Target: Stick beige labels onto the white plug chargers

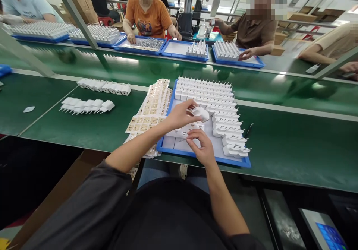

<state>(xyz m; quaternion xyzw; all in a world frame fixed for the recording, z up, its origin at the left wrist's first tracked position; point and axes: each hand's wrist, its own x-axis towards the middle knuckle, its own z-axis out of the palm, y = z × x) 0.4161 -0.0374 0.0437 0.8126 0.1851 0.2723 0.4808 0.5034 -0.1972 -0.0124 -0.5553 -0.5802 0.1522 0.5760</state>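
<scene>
My left hand [183, 115] is closed around a white power adapter [201, 113], held above the blue-rimmed tray [167, 148]. Just below it, my right hand [201, 145] pinches a thin metal tool [182, 139] whose tip points left; its exact kind is hard to make out. Rows of white power adapters [207, 89] stand in the tray with their pins up, filling its far part and right side. Several more white adapters [186, 130] lie under my hands, partly covered by them. Sheets of beige die-cut stickers [152, 101] are stacked against the tray's left side.
Two rows of white adapters [86, 105] lie on the green bench [293, 142] at left, near a small white piece [29, 109]. A dark pen-like tool [250, 129] rests right of the tray. Across the line, co-workers sit behind blue trays [184, 54].
</scene>
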